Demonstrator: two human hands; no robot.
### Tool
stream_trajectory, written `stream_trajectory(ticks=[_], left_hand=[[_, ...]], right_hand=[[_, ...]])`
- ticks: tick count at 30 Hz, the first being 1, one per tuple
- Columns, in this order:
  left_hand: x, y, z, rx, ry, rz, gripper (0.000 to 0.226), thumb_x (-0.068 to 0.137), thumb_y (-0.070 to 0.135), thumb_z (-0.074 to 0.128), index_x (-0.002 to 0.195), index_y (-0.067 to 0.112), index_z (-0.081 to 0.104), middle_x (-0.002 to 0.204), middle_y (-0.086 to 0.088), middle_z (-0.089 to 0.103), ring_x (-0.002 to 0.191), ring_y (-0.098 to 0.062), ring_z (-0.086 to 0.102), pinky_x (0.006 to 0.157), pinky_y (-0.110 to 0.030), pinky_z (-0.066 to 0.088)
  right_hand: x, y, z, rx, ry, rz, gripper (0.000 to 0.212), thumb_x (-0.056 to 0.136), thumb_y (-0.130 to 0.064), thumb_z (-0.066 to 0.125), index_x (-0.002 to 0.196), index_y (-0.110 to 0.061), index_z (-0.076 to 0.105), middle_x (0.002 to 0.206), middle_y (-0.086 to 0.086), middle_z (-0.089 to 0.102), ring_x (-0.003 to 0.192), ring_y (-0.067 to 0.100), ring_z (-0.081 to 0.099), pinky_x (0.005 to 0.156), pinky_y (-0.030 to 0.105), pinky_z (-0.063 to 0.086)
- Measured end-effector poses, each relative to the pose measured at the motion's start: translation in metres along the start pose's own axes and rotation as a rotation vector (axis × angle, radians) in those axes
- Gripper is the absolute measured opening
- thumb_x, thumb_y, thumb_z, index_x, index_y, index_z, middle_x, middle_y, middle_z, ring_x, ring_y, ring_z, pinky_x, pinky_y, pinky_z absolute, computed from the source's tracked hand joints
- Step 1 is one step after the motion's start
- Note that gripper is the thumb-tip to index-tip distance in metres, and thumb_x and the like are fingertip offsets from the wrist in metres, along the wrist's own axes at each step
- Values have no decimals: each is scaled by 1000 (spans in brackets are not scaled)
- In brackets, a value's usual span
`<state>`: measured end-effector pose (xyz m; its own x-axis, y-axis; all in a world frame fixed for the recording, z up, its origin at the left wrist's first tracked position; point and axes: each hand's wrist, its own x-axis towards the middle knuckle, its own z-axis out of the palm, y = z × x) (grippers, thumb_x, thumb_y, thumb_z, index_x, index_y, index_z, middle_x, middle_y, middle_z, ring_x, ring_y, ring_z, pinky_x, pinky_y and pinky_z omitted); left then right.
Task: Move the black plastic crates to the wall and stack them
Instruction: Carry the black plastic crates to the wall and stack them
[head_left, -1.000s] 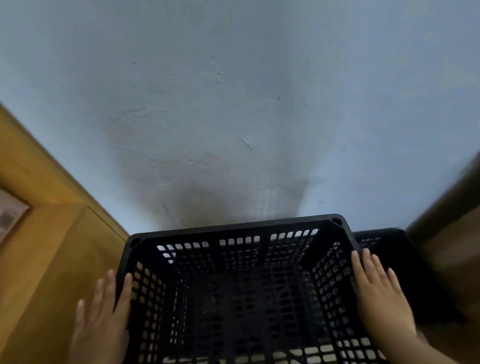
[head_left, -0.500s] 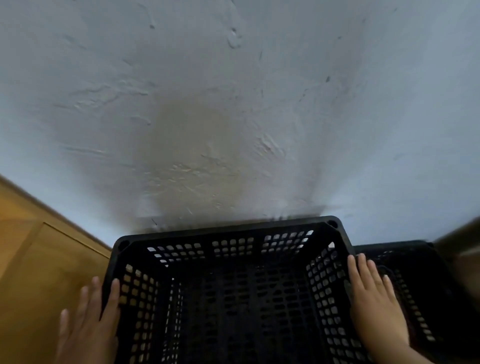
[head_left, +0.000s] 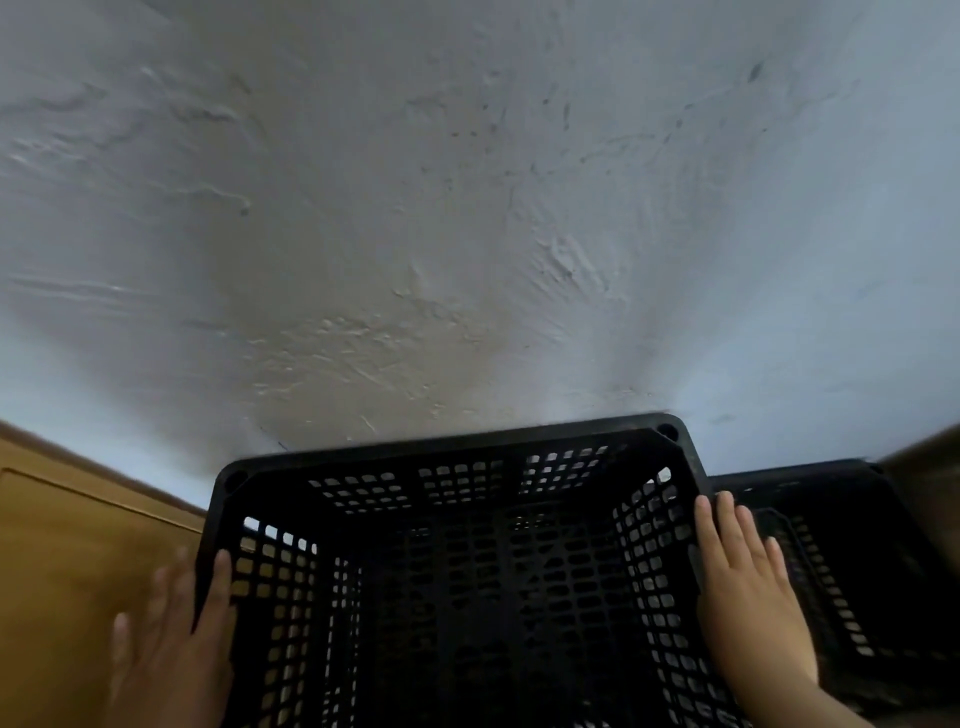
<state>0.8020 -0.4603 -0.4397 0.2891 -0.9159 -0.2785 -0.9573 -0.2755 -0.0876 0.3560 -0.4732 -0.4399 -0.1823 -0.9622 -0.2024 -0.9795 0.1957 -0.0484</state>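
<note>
Left hand (head_left: 171, 644), lower left of frame: fingers extended, flat against the outer left wall of the black crate (head_left: 457, 571); blurred, so whether it presses or merely touches cannot be told. Right hand (head_left: 748, 597), lower right: palm down, fingers straight, laid over the crate's right rim. Neither hand curls round anything. Black crate: perforated walls, open top, lower centre, far rim close against the wall (head_left: 467, 234). Second black crate (head_left: 852, 561): right of the first, lower, also by the wall. Wooden panel (head_left: 78, 545): left edge. Wall: pale, rough plaster, upper frame.
</note>
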Motion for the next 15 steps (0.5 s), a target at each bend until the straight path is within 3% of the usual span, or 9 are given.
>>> stream_trajectory(ticks=[3, 4, 7, 11, 15], left_hand=[[3, 2, 0, 4, -27, -7, 110, 76, 35, 66, 136, 25, -26, 144, 2, -28, 144, -24, -9, 115, -48, 6], [3, 3, 0, -6, -22, -5, 109, 77, 35, 65, 135, 25, -27, 143, 2, -30, 144, -24, -11, 115, -47, 5], [2, 5, -2, 17, -59, -15, 105, 83, 38, 57, 128, 24, -37, 138, 0, -37, 142, -25, -18, 115, -46, 2], [1, 8, -8, 31, -57, -5, 106, 84, 41, 56, 127, 25, -40, 139, -1, -37, 142, -26, -18, 116, -46, 3], [2, 10, -13, 22, -100, -15, 106, 84, 43, 54, 126, 24, -41, 141, -2, -37, 142, -26, -18, 116, -46, 3]], right_hand=[[-2, 7, 13, -13, 67, 30, 110, 58, 11, 67, 149, -10, 9, 155, 14, 11, 142, 20, 8, 114, 36, 6], [-3, 8, 15, -30, 64, 43, 109, 58, 12, 66, 149, -11, 11, 155, 13, 13, 141, 19, 9, 115, 38, 9], [-2, 6, 12, -24, 46, 43, 96, 75, 9, 52, 146, -17, -7, 155, 6, -8, 141, 16, -7, 117, 38, 3], [-1, 3, 14, -37, 35, 61, 95, 76, 12, 49, 145, -17, -9, 153, 5, -12, 140, 18, -8, 115, 38, 0], [0, 0, 6, 56, -18, 58, 89, 86, 7, 36, 133, -18, -35, 144, 1, -36, 133, 15, -31, 110, 34, -17]])
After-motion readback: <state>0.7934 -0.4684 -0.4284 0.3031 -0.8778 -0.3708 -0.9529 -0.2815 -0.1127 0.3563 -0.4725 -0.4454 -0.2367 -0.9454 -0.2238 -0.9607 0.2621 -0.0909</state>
